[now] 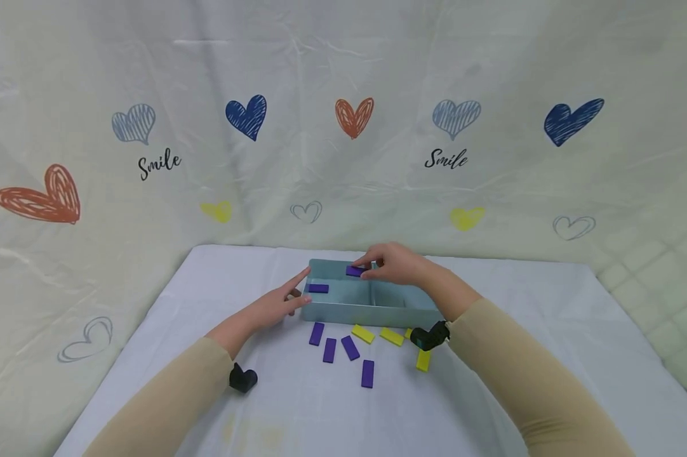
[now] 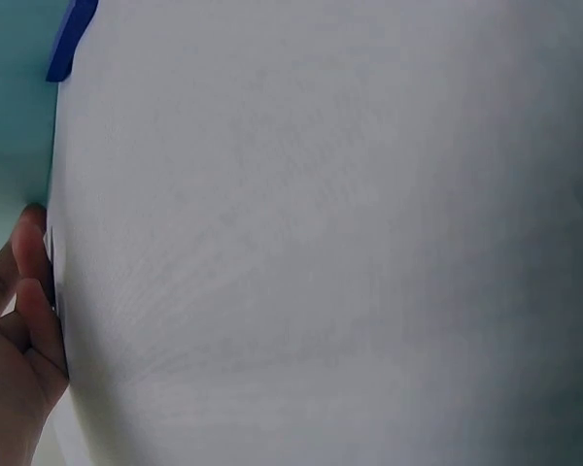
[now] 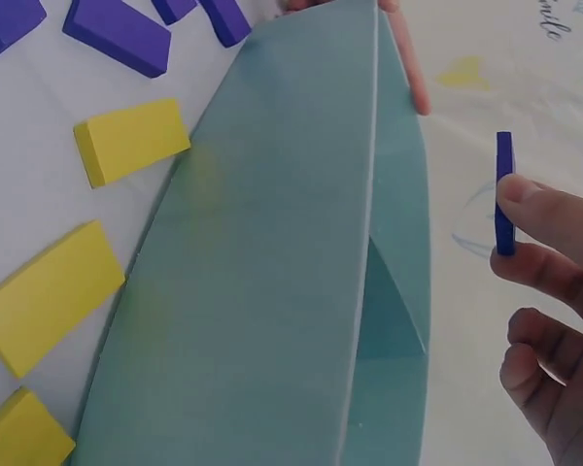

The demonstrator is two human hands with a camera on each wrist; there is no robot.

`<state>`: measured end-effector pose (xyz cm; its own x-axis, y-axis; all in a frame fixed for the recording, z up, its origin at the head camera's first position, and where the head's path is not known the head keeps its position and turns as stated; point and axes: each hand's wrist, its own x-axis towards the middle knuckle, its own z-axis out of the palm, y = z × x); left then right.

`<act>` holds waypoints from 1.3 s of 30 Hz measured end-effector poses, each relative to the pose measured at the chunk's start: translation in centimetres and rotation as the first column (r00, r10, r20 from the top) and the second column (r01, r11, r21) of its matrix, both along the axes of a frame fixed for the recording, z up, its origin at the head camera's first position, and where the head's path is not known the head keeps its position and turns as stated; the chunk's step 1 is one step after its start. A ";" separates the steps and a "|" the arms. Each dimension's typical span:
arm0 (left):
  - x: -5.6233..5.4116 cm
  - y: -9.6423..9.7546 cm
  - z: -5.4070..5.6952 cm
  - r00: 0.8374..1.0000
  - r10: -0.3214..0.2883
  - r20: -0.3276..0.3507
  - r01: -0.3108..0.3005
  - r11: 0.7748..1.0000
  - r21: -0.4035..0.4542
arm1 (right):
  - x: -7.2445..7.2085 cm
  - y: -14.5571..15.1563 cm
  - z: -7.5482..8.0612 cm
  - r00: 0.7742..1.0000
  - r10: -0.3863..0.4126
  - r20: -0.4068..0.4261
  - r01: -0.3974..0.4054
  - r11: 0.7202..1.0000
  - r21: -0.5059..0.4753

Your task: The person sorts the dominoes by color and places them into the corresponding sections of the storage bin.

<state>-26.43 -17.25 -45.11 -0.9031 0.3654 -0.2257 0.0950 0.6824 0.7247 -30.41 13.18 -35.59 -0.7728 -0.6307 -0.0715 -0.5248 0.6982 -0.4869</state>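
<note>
My right hand (image 1: 397, 263) pinches a purple block (image 3: 505, 194) between thumb and fingers, above the left compartment of a light-blue divided box (image 1: 372, 314). In the right wrist view that block is held on edge, beyond the box's rim. Inside the left compartment, against its left side, lies another purple block (image 1: 319, 288). My left hand (image 1: 272, 308) touches the left end of the box, its index finger stretched to the far corner and the thumb at the near one. The left wrist view catches only part of this hand (image 2: 19, 349) beside the box wall.
In front of the box, several purple blocks (image 1: 367, 374) lie scattered on the white cloth. Several yellow blocks (image 1: 392, 336) lie to their right, partly hidden by the right wrist's black camera (image 1: 429, 336). A divider (image 1: 371, 293) splits the box. Behind hangs a heart-printed sheet (image 1: 355, 57).
</note>
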 end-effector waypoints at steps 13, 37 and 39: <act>-0.3 -0.1 -0.3 1.000 -0.001 0.004 0.001 1.000 0.004 | -1.7 -3.6 -1.5 0.999 0.006 -0.032 -0.002 0.995 0.102; -0.2 -0.4 -0.2 1.000 -0.011 -0.016 0.012 1.000 0.017 | -1.7 -6.9 -4.5 0.990 0.071 -0.123 -0.020 0.926 0.378; -0.1 -0.4 -0.2 1.000 -0.011 -0.014 0.012 1.000 0.021 | -1.6 -6.9 -4.6 0.988 0.079 -0.134 -0.019 0.918 0.397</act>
